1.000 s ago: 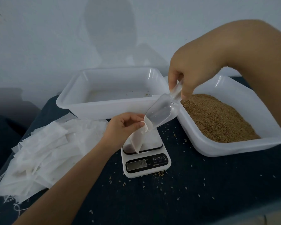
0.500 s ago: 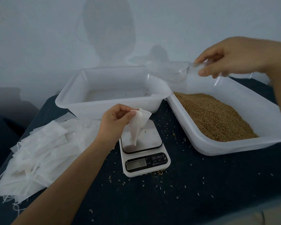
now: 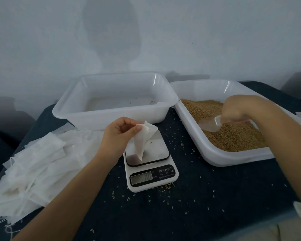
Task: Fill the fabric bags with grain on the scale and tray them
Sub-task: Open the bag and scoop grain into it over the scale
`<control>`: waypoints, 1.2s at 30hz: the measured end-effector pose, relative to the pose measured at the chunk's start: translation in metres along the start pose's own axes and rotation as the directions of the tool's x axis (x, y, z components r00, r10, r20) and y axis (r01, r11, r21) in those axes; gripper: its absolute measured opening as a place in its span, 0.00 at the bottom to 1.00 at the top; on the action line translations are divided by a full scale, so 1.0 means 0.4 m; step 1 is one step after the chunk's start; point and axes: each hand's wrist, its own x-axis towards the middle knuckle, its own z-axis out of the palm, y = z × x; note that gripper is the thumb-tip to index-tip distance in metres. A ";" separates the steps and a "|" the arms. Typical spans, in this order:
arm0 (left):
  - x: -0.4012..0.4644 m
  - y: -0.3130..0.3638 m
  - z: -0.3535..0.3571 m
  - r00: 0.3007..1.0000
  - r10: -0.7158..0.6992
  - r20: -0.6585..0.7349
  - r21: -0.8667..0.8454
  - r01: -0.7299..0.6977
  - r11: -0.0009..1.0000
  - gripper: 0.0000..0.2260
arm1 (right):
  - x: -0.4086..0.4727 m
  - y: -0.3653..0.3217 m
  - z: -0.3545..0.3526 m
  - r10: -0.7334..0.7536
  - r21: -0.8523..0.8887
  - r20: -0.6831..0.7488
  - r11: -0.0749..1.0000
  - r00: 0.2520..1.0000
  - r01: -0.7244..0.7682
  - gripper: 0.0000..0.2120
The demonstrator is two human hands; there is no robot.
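My left hand (image 3: 119, 134) pinches the mouth of a small white fabric bag (image 3: 143, 139), which hangs with its tip touching the platform of the white kitchen scale (image 3: 150, 164). My right hand (image 3: 240, 108) grips the handle of a clear plastic scoop (image 3: 209, 123), whose bowl is down in the brown grain (image 3: 233, 131) inside the right white tray (image 3: 214, 152). A second white tray (image 3: 111, 117) stands behind the scale, holding only a few stray grains.
A loose pile of white fabric bags (image 3: 35, 164) lies at the left on the dark cloth-covered table (image 3: 207, 202). Spilled grains are scattered around the scale. A pale wall rises right behind both trays.
My right hand carried the scoop from the bag's mouth, up over the grain tray, then down into the grain. My left hand kept hold of the bag over the scale.
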 end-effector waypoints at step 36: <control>-0.007 0.000 -0.030 0.994 0.042 0.101 0.005 -0.043 0.999 0.10 | -0.127 -0.020 -0.011 -0.605 0.480 -0.113 0.661 0.788 0.576 0.21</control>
